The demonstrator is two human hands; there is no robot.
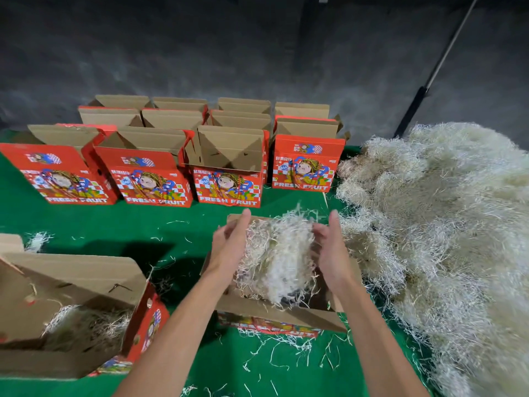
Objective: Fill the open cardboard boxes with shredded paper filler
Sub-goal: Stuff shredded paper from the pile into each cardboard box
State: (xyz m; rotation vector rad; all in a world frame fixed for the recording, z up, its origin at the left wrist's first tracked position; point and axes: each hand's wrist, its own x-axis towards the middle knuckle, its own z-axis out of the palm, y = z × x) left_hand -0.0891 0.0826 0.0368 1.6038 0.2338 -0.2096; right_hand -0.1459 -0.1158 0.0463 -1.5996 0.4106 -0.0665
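A clump of white shredded paper sits between my two hands above an open red cardboard box in front of me. My left hand presses against the clump's left side with fingers straight. On the clump's right side my right hand presses in the same way. The clump's lower end hangs into the box. A large heap of the same shredded paper lies along the right of the green table.
At the near left an open box lies tilted with shredded paper inside. Several open red "FRESH FRUIT" boxes stand in rows at the back. Loose strands litter the green cloth. A dark wall and a leaning pole are behind.
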